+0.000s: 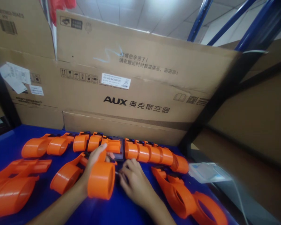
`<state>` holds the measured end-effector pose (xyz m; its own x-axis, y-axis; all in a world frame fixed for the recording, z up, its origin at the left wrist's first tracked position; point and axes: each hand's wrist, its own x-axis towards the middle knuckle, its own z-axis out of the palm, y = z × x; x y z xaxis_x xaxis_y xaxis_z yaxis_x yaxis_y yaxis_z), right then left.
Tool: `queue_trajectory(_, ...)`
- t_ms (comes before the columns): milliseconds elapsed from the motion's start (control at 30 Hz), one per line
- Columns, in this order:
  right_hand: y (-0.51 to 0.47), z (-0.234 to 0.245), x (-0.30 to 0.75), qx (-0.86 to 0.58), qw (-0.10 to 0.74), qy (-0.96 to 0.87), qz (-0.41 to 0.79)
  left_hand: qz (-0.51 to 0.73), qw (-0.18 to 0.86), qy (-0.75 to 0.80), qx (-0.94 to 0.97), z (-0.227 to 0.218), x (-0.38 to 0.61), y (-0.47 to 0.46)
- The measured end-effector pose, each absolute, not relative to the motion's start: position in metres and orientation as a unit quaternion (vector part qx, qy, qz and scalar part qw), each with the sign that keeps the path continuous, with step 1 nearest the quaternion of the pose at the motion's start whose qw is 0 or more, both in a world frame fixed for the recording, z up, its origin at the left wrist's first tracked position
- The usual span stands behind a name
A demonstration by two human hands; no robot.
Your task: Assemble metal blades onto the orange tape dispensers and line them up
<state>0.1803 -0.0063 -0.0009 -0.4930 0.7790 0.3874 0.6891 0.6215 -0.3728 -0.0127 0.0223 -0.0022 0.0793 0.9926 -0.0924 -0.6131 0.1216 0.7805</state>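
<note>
My left hand (93,162) is wrapped round an orange tape dispenser (101,181), its wide ring hanging toward me and its bar pointing up and right. My right hand (132,175) is just to the right of that ring, fingers curled in a pinch. A thin pale bit shows at its fingertips; what it is I cannot make out. Behind both hands stands a dark, flat, framed object (118,153), partly covered by the dispenser. Another orange dispenser (66,176) lies just left of my left forearm.
Several orange dispensers (142,153) line the back of the blue surface (121,209); more lie at the left (11,193) and right (178,197). A printed cardboard wall (84,93) rises behind. At right are a dark post (208,90) and a clear plastic packet (206,172).
</note>
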Motion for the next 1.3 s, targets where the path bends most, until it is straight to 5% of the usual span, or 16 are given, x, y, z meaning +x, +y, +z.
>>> queue_trajectory(200,-0.003,0.008,0.187,-0.456,0.503,-0.656,0.329,0.603,0.589,0.369,0.392,0.002,-0.009,0.021)
queue_trajectory(367,-0.002,0.016,0.193,-0.438,0.595,-0.575,0.353,0.588,0.566,0.368,0.445,0.007,-0.002,0.010)
queue_trajectory(1300,-0.009,0.022,0.194,-0.446,0.576,-0.608,0.316,0.522,0.579,0.344,0.524,0.006,-0.003,0.005)
